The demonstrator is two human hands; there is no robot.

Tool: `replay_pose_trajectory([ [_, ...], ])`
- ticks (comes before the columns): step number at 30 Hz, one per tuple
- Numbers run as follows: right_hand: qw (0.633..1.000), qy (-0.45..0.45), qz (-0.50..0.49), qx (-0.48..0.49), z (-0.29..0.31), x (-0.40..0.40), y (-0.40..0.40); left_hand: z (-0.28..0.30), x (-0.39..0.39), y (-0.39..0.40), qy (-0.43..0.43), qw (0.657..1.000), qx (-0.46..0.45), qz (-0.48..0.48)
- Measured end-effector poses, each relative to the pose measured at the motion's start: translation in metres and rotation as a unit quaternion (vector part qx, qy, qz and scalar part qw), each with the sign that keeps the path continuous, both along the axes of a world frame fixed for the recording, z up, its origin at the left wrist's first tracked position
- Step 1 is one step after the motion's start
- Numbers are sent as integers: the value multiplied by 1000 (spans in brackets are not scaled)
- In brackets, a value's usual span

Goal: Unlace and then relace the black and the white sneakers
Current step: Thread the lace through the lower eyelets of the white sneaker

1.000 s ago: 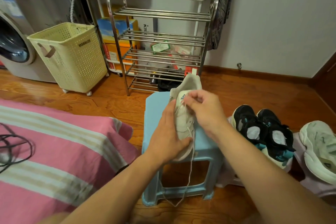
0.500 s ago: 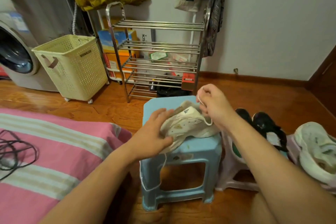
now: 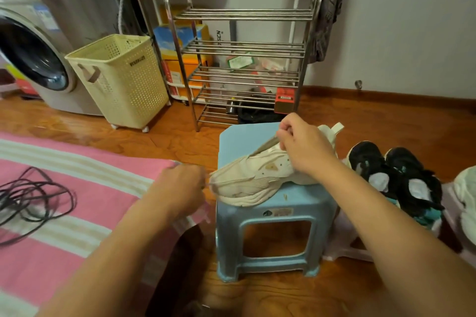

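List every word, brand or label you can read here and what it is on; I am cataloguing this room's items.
"VISUALIZE", roughly, blurred: on the cream perforated plastic laundry basket.
"SEN", the end of a longer word, printed vertically: on the white box behind the steel wire shoe rack.
Too blurred to read: the red tag on the rack, the sticker on the light blue plastic stool.
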State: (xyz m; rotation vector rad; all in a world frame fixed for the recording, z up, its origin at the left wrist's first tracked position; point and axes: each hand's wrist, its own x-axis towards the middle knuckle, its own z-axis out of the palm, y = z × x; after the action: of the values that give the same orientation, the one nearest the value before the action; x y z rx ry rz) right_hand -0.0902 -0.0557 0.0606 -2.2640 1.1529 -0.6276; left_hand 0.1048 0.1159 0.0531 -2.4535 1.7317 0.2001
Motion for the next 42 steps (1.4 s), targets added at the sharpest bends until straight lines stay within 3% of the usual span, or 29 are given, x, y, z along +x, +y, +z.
replay_pose_trajectory([
  [2, 998, -61, -3, 19, 5, -4, -1, 6, 18, 27, 31, 990, 138, -16],
  [4, 998, 0, 30, -46, 13, -9, 0, 11, 27, 43, 100, 975, 196, -33],
  [7, 957, 185, 142, -170, 20, -5, 14, 16, 17, 34, 172, 983, 68, -18],
  [10, 908, 289, 169, -252, 17, 6, 24, 15, -3, 12, 233, 971, -48, 5],
  [14, 910, 315, 162, -217, 18, 11, 18, -2, -22, 1, 231, 971, -40, 38],
  [18, 917, 315, 164, -182, 17, 16, 9, -17, -32, -12, 69, 990, -120, -10],
  [22, 912, 284, 161, -249, 5, 23, 15, -31, -42, -34, 185, 967, -175, -7],
  [24, 936, 227, 77, -260, 7, 16, 17, -34, -40, -38, 200, 963, -181, 20],
  [26, 957, 132, -114, -231, 18, -8, -3, -35, -37, -38, 206, 961, -181, 31],
  [28, 945, -9, -302, -126, 31, -46, -30, -35, -38, -39, 189, 965, -181, 28],
  [30, 926, -107, -358, -50, 36, -67, -40, -36, -41, -42, 173, 968, -181, 21],
  [31, 937, -133, -322, -26, 36, -63, -35, -35, -42, -43, 172, 968, -180, 17],
  [33, 967, -199, -153, 48, 37, -40, -13, -33, -43, -45, 176, 967, -181, 19],
  [35, 937, -289, 15, 195, 36, -15, 8, -34, -42, -45, 163, 969, -187, 13],
  [38, 884, -330, 91, 320, 35, 5, 24, -37, -42, -45, 156, 969, -192, 8],
  [39, 889, -316, 90, 319, 34, 8, 25, -38, -41, -44, 162, 967, -194, 9],
  [40, 917, -275, 85, 277, 34, 10, 25, -38, -40, -44, 168, 966, -196, 10],
  [42, 988, -86, 89, 88, 32, 10, 18, -38, -39, -43, 172, 965, -197, 9],
])
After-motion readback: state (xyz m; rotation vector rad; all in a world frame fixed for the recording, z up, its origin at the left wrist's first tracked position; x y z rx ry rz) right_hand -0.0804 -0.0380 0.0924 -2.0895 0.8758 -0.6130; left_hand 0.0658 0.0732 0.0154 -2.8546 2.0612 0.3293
